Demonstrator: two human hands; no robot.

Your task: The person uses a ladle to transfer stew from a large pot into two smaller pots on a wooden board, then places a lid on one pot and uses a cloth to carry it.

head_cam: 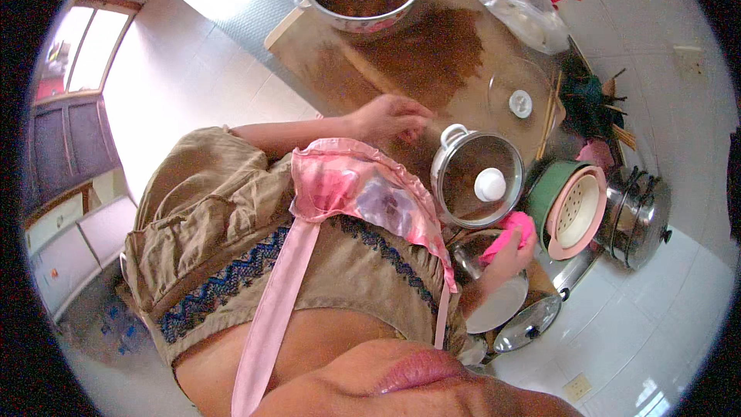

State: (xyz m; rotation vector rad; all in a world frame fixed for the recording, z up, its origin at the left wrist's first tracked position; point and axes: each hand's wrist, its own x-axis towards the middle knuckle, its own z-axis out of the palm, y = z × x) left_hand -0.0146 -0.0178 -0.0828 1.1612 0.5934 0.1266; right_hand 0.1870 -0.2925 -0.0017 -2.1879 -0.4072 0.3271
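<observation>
My left hand (396,119) hangs over the edge of the counter with its fingers loosely bent and blurred. I see nothing in it. Close to its right is a white enamel pot (438,171) with a glass lid (463,185) and a white knob. My right hand (518,255) grips a bright pink cloth (512,234) beside the pot's near rim; its fingers are partly hidden. Below that hand lie a shiny metal pan (469,252) and a white plate (501,304), both partly covered by my arm.
A large enamel basin (359,23) of dark contents stands on a wet wooden board (324,63). Another glass lid (503,84), chopsticks (544,127) and a plastic bag (515,6) lie rightward. Green and pink colanders (556,202), a steel steamer (637,226) and a lid (527,327) line the tiled wall.
</observation>
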